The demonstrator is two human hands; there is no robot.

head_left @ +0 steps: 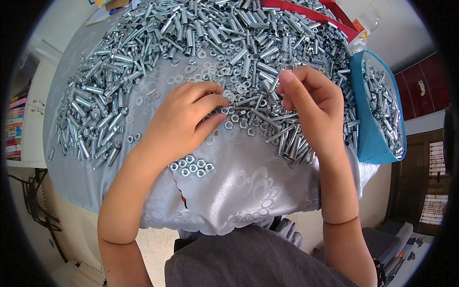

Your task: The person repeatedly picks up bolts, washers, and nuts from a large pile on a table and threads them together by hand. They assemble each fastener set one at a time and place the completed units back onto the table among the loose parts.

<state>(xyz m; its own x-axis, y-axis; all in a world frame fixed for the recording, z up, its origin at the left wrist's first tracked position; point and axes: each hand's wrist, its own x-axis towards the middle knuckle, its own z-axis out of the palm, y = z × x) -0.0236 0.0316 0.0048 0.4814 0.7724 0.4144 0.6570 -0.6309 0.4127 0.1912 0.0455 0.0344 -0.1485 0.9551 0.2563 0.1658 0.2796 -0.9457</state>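
My left hand (pixel 184 115) reaches over loose washers and nuts in the middle of the table. Its thumb and fingertips come together around a small hex nut (pixel 225 110). To the right, my right hand (pixel 313 103) is raised above the metal pile, its thumb and curled fingers in a pinch. What that pinch holds is hidden; a thin bolt (pixel 274 85) shows beside the fingertips, and I cannot tell if it is gripped. A small group of hex nuts (pixel 193 168) lies flat together below my left wrist. Loose bolts (pixel 291 143) lie beneath my right hand.
A wide heap of metal sleeves and bolts (pixel 191 36) covers the table's far side and spreads left. At the right edge stands a blue fabric bin (pixel 368 138) full of bolts. A red tray (pixel 346 27) with more hardware sits far right. Silvery cloth (pixel 239 191) covers the table.
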